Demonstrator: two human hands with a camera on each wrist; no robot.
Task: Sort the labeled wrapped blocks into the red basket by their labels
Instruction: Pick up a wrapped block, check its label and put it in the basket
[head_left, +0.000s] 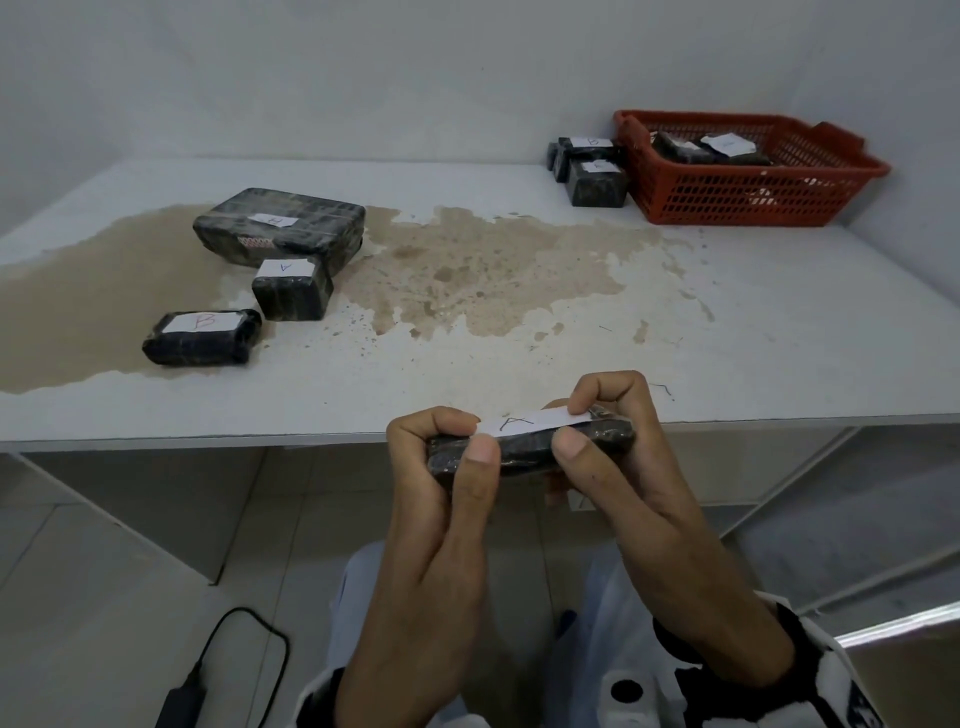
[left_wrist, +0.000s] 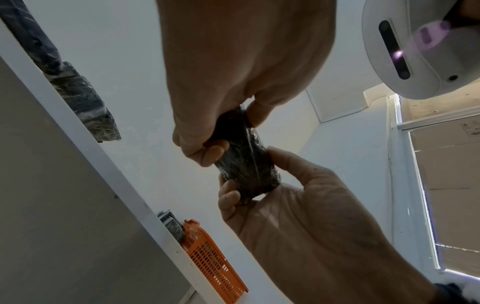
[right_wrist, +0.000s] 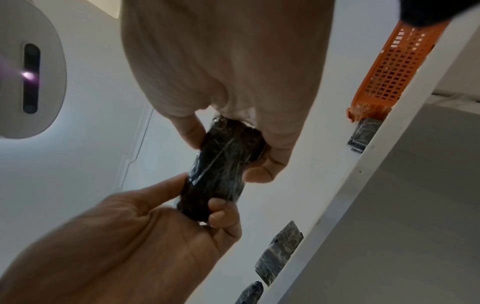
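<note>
Red basket (head_left: 748, 195): wrapped blocks (head_left: 696, 149) inside | both hands pinching A-labelled block (head_left: 535, 447) off-table

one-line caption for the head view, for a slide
Both hands, left hand and right hand, hold an A-labeled wrapped block at the table edge, red basket far right.

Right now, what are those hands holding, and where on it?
Both hold one wrapped block labeled A: left hand grips its left end, right hand its right end.
</note>
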